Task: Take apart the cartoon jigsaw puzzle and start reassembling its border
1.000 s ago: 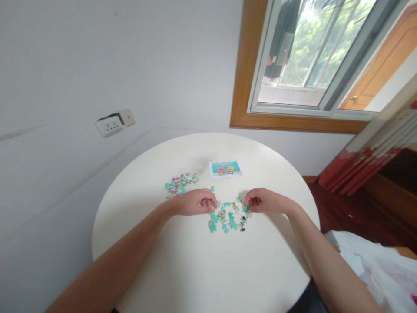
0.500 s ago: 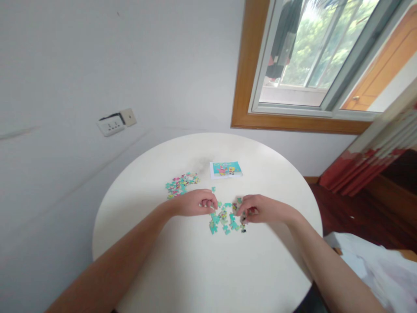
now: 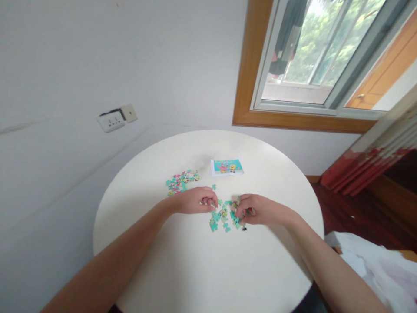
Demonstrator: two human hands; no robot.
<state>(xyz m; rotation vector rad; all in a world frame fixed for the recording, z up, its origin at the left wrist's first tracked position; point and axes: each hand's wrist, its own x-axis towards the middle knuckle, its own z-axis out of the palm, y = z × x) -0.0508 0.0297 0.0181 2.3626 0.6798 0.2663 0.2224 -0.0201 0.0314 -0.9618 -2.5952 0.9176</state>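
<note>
Teal and multicoloured puzzle pieces lie loosely spread between my two hands on the white round table. At their left edge rests my left hand, its fingers curled and thumb near the fingertips; whatever they pinch is too small to make out. My right hand bends down over the pieces on the right, fingertips closed on a puzzle piece that is mostly covered. One single teal piece sits apart, just beyond my left hand. Under the right fingers several pieces are partly hidden.
A second pile of puzzle pieces lies beyond my left forearm. Toward the back stands a small picture card with cartoon figures. The wall with a socket and the window frame border the table; a white plastic bag is at right.
My right hand has shifted slightly left, over pieces that were showing before. My left hand stays in nearly the same place. The view has tilted a little.
</note>
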